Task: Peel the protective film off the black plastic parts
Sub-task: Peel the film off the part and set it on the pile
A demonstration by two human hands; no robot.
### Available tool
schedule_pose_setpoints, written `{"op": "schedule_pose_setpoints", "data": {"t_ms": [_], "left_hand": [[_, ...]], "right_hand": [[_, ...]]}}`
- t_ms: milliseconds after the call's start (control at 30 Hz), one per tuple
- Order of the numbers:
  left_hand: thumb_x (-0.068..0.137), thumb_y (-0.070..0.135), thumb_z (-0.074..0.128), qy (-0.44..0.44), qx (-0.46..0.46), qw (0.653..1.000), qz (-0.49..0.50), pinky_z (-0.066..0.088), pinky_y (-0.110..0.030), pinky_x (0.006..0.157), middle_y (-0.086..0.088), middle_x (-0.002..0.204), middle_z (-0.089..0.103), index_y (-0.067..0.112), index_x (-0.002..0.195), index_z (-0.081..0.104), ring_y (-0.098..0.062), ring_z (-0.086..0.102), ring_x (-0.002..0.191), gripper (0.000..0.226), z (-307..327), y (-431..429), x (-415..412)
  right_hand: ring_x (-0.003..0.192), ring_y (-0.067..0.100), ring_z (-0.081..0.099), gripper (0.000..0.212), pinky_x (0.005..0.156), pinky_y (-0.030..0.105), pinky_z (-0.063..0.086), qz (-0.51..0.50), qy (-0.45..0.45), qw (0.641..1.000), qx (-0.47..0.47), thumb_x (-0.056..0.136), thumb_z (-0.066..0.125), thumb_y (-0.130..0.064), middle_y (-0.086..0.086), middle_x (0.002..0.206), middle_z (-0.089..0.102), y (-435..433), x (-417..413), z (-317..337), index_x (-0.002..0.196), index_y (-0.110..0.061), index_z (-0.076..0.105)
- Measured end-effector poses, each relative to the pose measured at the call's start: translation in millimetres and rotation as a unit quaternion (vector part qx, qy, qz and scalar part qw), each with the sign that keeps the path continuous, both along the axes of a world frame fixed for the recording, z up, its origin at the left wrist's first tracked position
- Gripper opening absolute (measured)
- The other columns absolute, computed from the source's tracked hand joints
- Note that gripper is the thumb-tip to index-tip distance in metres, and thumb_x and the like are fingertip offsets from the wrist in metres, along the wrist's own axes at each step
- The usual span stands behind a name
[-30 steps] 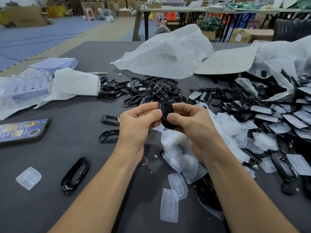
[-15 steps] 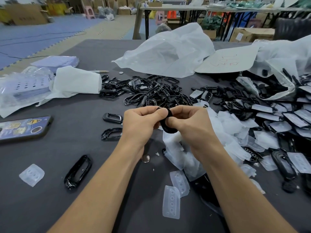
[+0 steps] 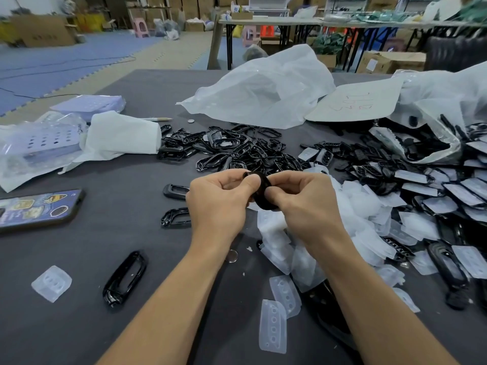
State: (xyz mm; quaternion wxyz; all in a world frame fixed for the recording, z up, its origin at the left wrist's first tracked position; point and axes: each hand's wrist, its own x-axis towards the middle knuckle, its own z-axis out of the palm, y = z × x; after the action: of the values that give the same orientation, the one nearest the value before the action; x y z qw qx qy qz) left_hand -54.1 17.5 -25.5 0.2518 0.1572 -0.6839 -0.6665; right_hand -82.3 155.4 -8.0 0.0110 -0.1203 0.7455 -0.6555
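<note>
Black plastic part (image 3: 262,201): edges pinched by left hand (image 3: 218,206) and right hand (image 3: 305,206) fingers (image 3: 250,184) over table (image 3: 118,238).

Two hands (image 3: 218,206) (image 3: 305,206), one held black part (image 3: 263,192), countless loose, one phone (image 3: 37,209), one pen (image 3: 158,119).

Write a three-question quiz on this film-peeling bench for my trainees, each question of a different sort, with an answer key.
1. True or false: the left hand and the right hand both pinch one black part.
2. Multiple choice: the phone lies on the table A) to the person's left, B) to the person's right, C) under the forearms.
3. Fill in: the heap of peeled film lies beside the ___ hand.
Key: 1 true; 2 A; 3 right.
</note>
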Motion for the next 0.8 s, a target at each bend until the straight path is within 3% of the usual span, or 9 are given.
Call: {"op": "schedule_pose_setpoints", "data": {"t_ms": [100,233,333,400,533,600,700,800], "left_hand": [[0.079,0.008,0.084,-0.001,0.019,0.998,-0.057,0.056,-0.024,0.060,-0.004,0.072,0.079,0.025,0.080,0.083,-0.013,0.070,0.061,0.017,3,0,0],[0.080,-0.005,0.081,0.010,0.087,0.995,-0.047,0.052,-0.019,0.054,-0.008,0.069,0.076,0.014,0.078,0.082,-0.012,0.064,0.054,0.019,9,-3,0],[0.084,0.006,0.082,0.001,0.078,0.997,-0.027,0.055,-0.021,0.055,-0.011,0.071,0.077,0.015,0.077,0.083,-0.016,0.069,0.058,0.011,8,2,3],[0.089,0.021,0.081,-0.022,0.082,0.996,-0.020,0.056,-0.022,0.056,-0.010,0.070,0.077,0.017,0.074,0.083,-0.019,0.073,0.062,0.015,7,6,4],[0.099,0.047,0.062,-0.054,0.272,0.955,-0.102,0.060,-0.026,0.059,-0.015,0.085,0.079,0.003,0.090,0.080,-0.025,0.079,0.081,0.048,15,8,3],[0.100,0.038,0.064,-0.052,0.299,0.946,-0.113,0.060,-0.024,0.059,-0.012,0.083,0.079,0.006,0.085,0.082,-0.020,0.079,0.075,0.040,17,4,3],[0.100,0.007,0.060,-0.046,0.298,0.946,-0.122,0.059,-0.019,0.058,-0.012,0.083,0.079,0.008,0.072,0.083,-0.015,0.077,0.069,0.036,17,-1,5],[0.100,0.001,0.058,-0.037,0.302,0.945,-0.120,0.059,-0.020,0.060,-0.013,0.087,0.080,0.009,0.090,0.081,-0.016,0.077,0.069,0.025,18,-6,3]], "right_hand": [[0.072,0.017,0.078,0.021,0.078,0.041,0.064,-0.030,0.035,0.999,0.013,0.081,0.074,-0.001,-0.001,0.073,0.078,2,-1,1,0.080,-0.021,0.081],[0.072,0.010,0.076,0.021,0.076,0.035,0.062,0.001,0.074,0.996,0.049,0.080,0.075,-0.006,-0.008,0.073,0.077,0,2,2,0.082,-0.026,0.080],[0.072,0.002,0.073,0.030,0.072,0.022,0.059,-0.054,0.136,0.987,0.062,0.085,0.076,-0.003,-0.016,0.076,0.077,-4,4,-1,0.086,-0.033,0.080],[0.075,0.003,0.069,0.025,0.073,0.020,0.055,-0.107,0.202,0.968,0.104,0.088,0.076,-0.005,-0.015,0.084,0.078,-5,7,-4,0.098,-0.027,0.082],[0.087,0.007,0.069,0.024,0.083,0.022,0.053,-0.150,0.348,0.912,0.159,0.085,0.076,0.000,-0.007,0.098,0.078,-5,7,-8,0.102,-0.016,0.082],[0.092,0.013,0.070,0.026,0.088,0.023,0.053,-0.141,0.384,0.896,0.172,0.082,0.076,0.003,-0.003,0.101,0.077,-8,7,-9,0.101,-0.014,0.082],[0.099,0.013,0.071,0.035,0.094,0.025,0.055,-0.124,0.355,0.913,0.158,0.077,0.077,0.009,-0.002,0.107,0.077,-9,8,-11,0.102,-0.015,0.082],[0.102,0.003,0.071,0.042,0.088,0.027,0.060,-0.085,0.265,0.954,0.114,0.079,0.080,0.003,-0.011,0.112,0.076,-8,9,-7,0.113,-0.021,0.079]]}}
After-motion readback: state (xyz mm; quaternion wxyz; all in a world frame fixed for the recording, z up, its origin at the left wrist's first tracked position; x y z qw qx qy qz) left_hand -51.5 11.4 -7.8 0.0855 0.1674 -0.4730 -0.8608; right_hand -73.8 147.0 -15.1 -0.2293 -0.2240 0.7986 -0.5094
